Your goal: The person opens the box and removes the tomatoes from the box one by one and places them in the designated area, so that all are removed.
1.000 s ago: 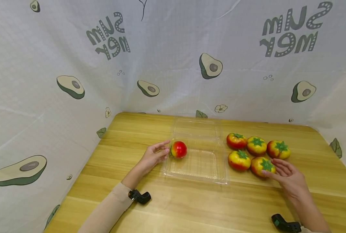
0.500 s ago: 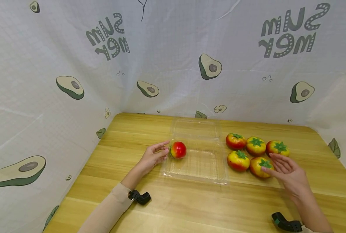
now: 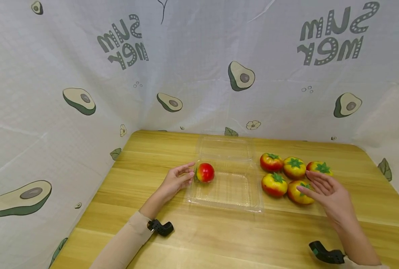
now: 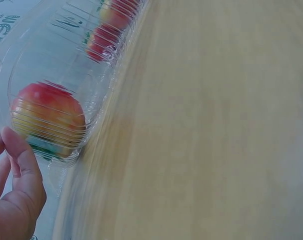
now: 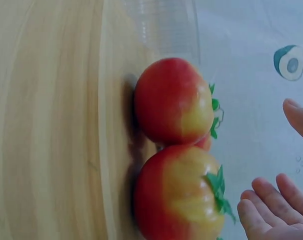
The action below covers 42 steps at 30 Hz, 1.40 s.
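My left hand pinches the left rim of a clear plastic clamshell container, its lid folded back flat. In the left wrist view, thumb and forefinger meet at that rim. One red-and-yellow tomato lies on its side in the container, its green leaves toward the left hand. My right hand hovers with spread fingers over the near right tomato and holds nothing. In the right wrist view, the fingers are apart from the tomatoes.
Other tomatoes stand right of the container: a near left one, and a back row with a left, a middle and a partly hidden right one. A patterned cloth surrounds the wooden table.
My right hand has lifted off the near right tomato and shifted slightly up and left, its fingers wider apart. The left hand and the container stay where they were.
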Available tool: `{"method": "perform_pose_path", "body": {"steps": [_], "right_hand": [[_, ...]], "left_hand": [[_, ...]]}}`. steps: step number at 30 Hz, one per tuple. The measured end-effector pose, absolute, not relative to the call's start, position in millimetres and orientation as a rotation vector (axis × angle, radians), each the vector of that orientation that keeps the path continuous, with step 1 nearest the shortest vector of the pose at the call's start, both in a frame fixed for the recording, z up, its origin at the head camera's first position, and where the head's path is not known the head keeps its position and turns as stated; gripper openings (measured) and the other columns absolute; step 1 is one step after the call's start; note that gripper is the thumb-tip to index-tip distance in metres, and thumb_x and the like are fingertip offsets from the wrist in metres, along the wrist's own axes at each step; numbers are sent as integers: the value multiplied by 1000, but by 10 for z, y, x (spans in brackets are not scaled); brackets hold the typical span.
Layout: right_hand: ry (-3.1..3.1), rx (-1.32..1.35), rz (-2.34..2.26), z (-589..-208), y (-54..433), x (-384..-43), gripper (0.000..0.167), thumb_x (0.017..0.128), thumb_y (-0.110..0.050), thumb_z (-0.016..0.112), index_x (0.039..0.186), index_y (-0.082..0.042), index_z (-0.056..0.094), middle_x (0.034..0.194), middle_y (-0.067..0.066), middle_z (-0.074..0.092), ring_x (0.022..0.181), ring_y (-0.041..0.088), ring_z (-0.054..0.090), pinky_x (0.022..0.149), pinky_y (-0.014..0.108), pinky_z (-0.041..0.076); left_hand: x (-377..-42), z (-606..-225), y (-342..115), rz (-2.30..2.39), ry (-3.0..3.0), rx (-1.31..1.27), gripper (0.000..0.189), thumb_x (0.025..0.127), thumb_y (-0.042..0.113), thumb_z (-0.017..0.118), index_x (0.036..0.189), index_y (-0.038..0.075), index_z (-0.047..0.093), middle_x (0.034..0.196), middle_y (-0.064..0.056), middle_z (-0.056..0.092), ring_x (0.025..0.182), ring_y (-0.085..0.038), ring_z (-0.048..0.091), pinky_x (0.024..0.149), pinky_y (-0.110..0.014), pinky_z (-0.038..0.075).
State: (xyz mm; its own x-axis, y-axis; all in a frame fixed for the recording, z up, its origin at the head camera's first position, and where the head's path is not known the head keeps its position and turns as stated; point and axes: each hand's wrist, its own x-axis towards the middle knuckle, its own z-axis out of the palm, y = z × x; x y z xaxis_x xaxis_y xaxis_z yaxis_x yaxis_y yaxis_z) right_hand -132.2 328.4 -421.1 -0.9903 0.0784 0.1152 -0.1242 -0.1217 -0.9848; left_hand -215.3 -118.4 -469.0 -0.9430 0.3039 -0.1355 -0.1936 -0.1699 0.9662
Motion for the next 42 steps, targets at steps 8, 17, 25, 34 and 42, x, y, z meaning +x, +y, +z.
{"method": "perform_pose_path", "body": {"steps": [8, 17, 25, 34, 42], "right_hand": [[-2089, 93, 2189, -4120, 3105, -1342, 51, 89, 10, 68, 136, -5, 54, 122, -14, 64, 110, -7, 58, 89, 10, 47], [-2105, 188, 2172, -4046, 2839, -1390, 53, 87, 10, 71, 136, 1, 52, 123, -10, 63, 112, -3, 58, 91, 11, 46], [-2179, 169, 2105, -4013, 2692, -1437, 52, 88, 4, 73, 135, 2, 52, 121, -13, 63, 112, -4, 58, 91, 10, 46], [-2238, 199, 2053, -4000, 2545, -1496, 53, 87, 4, 74, 135, 5, 51, 120, -13, 64, 112, -4, 58, 92, 9, 45], [-2324, 276, 1943, -3979, 2317, -1568, 58, 86, 0, 77, 135, 11, 49, 124, -10, 61, 115, -1, 57, 96, 14, 45]], "left_hand": [[-2158, -4704, -1191, 2180, 1779, 129, 48, 98, 1, 61, 145, 1, 49, 113, -10, 52, 79, -11, 59, 73, -18, 56], [-2154, -4688, -1188, 2179, 1778, 122, 49, 98, 1, 62, 145, 1, 50, 114, -11, 52, 80, -11, 60, 73, -18, 56], [-2166, -4701, -1183, 2171, 1785, 114, 48, 98, 2, 62, 144, 2, 51, 113, -10, 52, 79, -11, 60, 73, -18, 56], [-2160, -4689, -1180, 2174, 1779, 107, 47, 98, 0, 61, 144, 2, 51, 113, -10, 52, 79, -11, 60, 72, -18, 56], [-2156, -4686, -1188, 2176, 1789, 108, 47, 98, 0, 61, 144, 2, 51, 113, -10, 53, 79, -11, 60, 72, -18, 56]]}}
